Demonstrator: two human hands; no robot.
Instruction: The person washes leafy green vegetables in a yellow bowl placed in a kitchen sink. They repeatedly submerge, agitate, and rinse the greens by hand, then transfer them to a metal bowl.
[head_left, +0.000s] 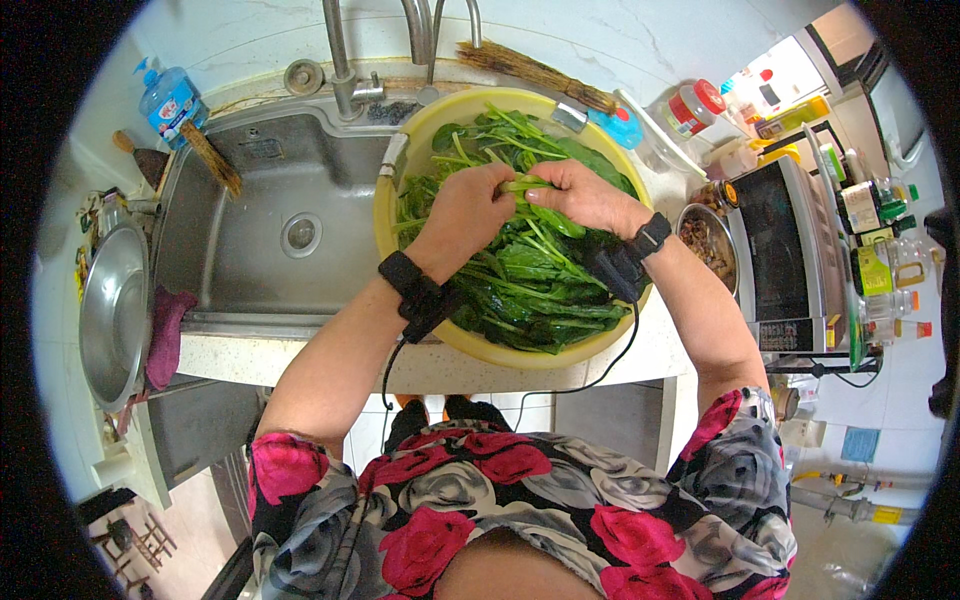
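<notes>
A large yellow plastic basin (517, 358) stands on the counter, its left part over the sink's right edge. Green leafy vegetables (536, 270) with pale stems fill it, with water visible around them at the upper left. Above the leaves, my left hand (472, 206) grips a small bunch of stems (525, 184), fingers curled around one end. My right hand (585, 196) pinches the same stems from the right, thumb and fingers close to the left hand. Both wrists wear black straps with devices and cables; the right device hangs close over the leaves.
Left of the basin is a stainless steel sink (225, 262) with a faucet (345, 86) behind it. A straw brush (210, 159) leans into the sink by a soap bottle (171, 101). Right are a metal bowl (709, 244) and a microwave (780, 247). Another straw brush (536, 73) lies behind.
</notes>
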